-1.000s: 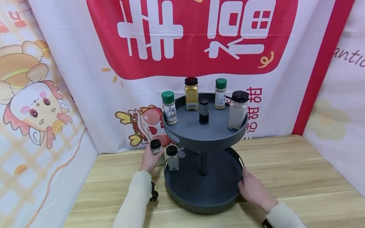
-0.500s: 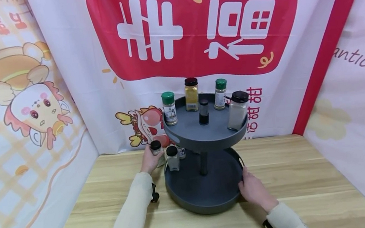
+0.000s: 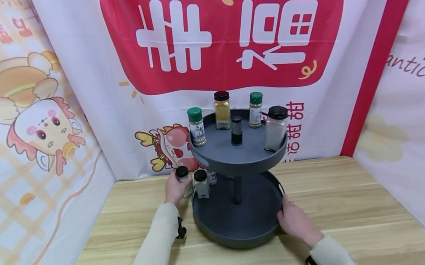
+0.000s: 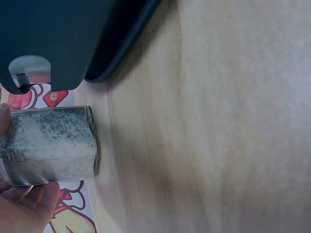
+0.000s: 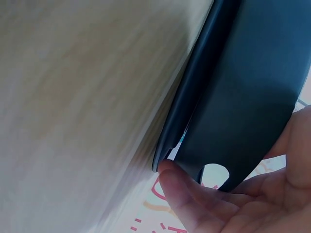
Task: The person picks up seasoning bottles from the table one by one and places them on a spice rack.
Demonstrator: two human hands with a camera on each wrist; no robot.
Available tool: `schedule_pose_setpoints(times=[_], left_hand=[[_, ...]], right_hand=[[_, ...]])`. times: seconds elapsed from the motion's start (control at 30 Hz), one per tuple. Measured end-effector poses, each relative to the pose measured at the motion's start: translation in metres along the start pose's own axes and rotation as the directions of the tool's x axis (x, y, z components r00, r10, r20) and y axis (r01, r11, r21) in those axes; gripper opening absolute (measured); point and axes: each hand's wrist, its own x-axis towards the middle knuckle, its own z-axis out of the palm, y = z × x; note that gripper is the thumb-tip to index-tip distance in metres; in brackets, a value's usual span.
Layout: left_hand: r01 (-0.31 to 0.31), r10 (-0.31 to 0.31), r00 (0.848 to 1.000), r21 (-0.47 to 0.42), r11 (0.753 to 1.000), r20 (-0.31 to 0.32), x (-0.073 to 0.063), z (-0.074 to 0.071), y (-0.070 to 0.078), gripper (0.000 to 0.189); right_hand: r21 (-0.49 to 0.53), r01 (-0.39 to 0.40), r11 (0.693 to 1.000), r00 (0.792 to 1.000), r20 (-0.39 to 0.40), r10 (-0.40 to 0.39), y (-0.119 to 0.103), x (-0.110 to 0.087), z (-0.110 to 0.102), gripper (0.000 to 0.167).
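Observation:
At the left side of a dark grey two-tier turntable point(image 3: 244, 230), my left hand point(image 3: 173, 190) grips a black-lidded spice jar point(image 4: 51, 141). Grey-green flecks show inside the jar, which hangs just outside the lower tier in the left wrist view. My right hand point(image 3: 298, 223) holds the right rim of the lower tier, with a fingertip point(image 5: 170, 172) at its underside near an oval handle hole. Inside the lower tier's left edge stands another black-lidded jar point(image 3: 202, 186), and a partly hidden labelled bottle point(image 3: 212, 177) is behind it.
On the upper tier point(image 3: 235, 158) stand green-capped bottles point(image 3: 197, 130) point(image 3: 256, 111), a yellow-filled jar point(image 3: 222, 111), a small black-and-clear bottle point(image 3: 236, 131) and a large black-lidded jar point(image 3: 275, 131). The wooden table point(image 3: 366, 219) meets printed cloth walls point(image 3: 115, 118) at the back and sides.
The jar in my left hand sits very slightly lower in the head view. My right hand keeps its hold on the lower tier, and the turntable stands as before.

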Motion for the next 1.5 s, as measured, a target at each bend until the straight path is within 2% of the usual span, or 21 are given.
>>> schedule_pose_setpoints(times=[0.13,0.3,0.43,0.67,0.87,1.0,1.2,1.5], left_hand=[[0.025,-0.025,1.0,-0.014,1.0,0.018,-0.004,0.002,0.0,0.053],[-0.018,0.018,1.0,-0.003,1.0,-0.005,-0.009,0.005,0.001,0.052],[-0.051,0.05,0.999,-0.026,0.998,-0.02,-0.015,0.004,0.001,0.052],[-0.048,0.047,0.999,-0.014,0.999,-0.01,-0.023,0.001,-0.002,0.05],[-0.021,0.021,1.0,-0.006,1.0,-0.003,-0.028,-0.007,0.001,0.052],[-0.03,0.03,0.999,-0.002,1.0,-0.013,-0.03,-0.013,0.003,0.052],[-0.025,0.026,0.999,0.02,0.999,-0.019,-0.035,-0.017,0.008,0.051],[-0.025,0.026,1.0,0.006,1.0,-0.017,-0.043,-0.018,0.011,0.046]], right_hand=[[0.001,-0.012,1.0,1.0,0.003,0.012,-0.001,-0.002,0.001,0.06],[0.031,-0.055,0.998,0.998,0.019,0.054,-0.003,-0.004,0.0,0.063],[0.044,-0.083,0.996,0.996,0.017,0.083,-0.002,-0.005,-0.001,0.066],[0.063,-0.068,0.996,0.998,0.002,0.068,0.003,-0.003,-0.002,0.064],[0.128,-0.096,0.987,0.993,0.081,0.086,0.011,0.007,-0.009,0.067],[0.193,-0.103,0.976,0.988,0.13,0.079,0.02,0.017,-0.01,0.066],[0.223,-0.056,0.973,0.991,0.131,0.027,0.031,0.031,-0.012,0.065],[0.226,-0.057,0.972,0.988,0.151,0.023,0.038,0.051,-0.012,0.063]])
